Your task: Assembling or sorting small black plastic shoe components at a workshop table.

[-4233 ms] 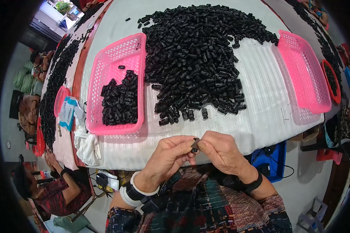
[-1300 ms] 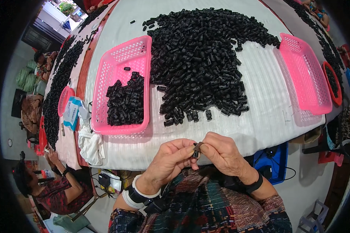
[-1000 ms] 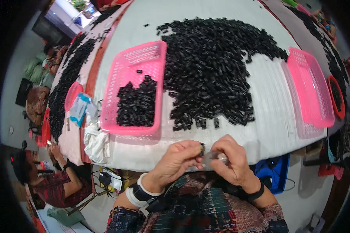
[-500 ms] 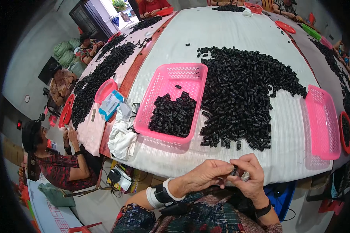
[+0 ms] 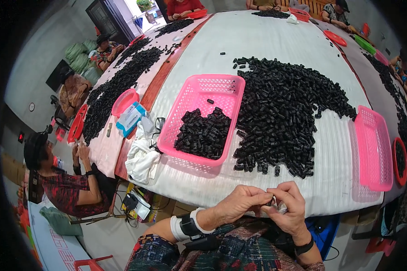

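At the near table edge, my left hand (image 5: pixel 244 204) and my right hand (image 5: pixel 291 210) meet fingertip to fingertip. Between them they pinch a small black cylindrical part (image 5: pixel 270 202), mostly hidden by the fingers. A scrap of whitish material (image 5: pixel 282 208) shows within the curled fingers of my right hand; its kind is unclear. Just beyond my hands spreads a large pile of the same black parts (image 5: pixel 280 117). Left of the pile stands a pink perforated basket (image 5: pixel 167 135), with many black parts heaped toward its near end.
A pink basket (image 5: pixel 368 149) lies at the right, beside a red tray (image 5: pixel 400 162). White cloth (image 5: pixel 142 158), a blue-and-white wipes packet (image 5: pixel 131 119) and a small pink basket (image 5: pixel 124 101) are on the left. Several people sit around the table; one (image 5: pixel 68 189) works at the near left.
The fingertips of both hands have closed further around the black part, so less of it shows. The view has shifted slightly; basket and pile look the same.
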A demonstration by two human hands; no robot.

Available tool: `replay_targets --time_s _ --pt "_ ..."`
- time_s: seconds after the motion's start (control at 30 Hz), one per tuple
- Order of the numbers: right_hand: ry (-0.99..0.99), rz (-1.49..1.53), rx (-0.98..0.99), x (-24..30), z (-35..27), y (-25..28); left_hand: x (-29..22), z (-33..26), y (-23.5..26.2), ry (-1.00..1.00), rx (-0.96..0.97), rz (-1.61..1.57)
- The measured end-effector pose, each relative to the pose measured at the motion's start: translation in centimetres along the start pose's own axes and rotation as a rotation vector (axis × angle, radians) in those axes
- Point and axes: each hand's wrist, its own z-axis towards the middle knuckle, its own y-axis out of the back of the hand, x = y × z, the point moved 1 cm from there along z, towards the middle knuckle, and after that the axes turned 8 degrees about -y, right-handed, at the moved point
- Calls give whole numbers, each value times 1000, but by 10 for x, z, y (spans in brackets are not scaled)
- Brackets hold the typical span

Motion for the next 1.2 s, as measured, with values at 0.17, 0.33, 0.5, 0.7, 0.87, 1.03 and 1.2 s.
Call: replay_targets --time_s 0.17,0.33,0.5,0.7,0.87,1.03,1.2 --pt "-24 50 3 -1 -1 -4 3 0 2 37 -49 -30" --pt "-25 -4 -68 -2 0 -1 -5 0 8 85 2 -66" --pt "24 -45 -50 -1 -3 -1 -8 -3 2 87 18 30" --pt "14 -63 3 3 -2 -1 -12 -8 3 132 94 29" --pt "-24 -87 -37 -4 -7 6 -48 -15 28 -11 -216 -64" --pt "-113 -63 -94 -11 -10 10 -92 -9 85 -199 -476 -232" --pt "-139 -177 -95 -23 -12 7 -96 -7 75 -143 -352 -306"
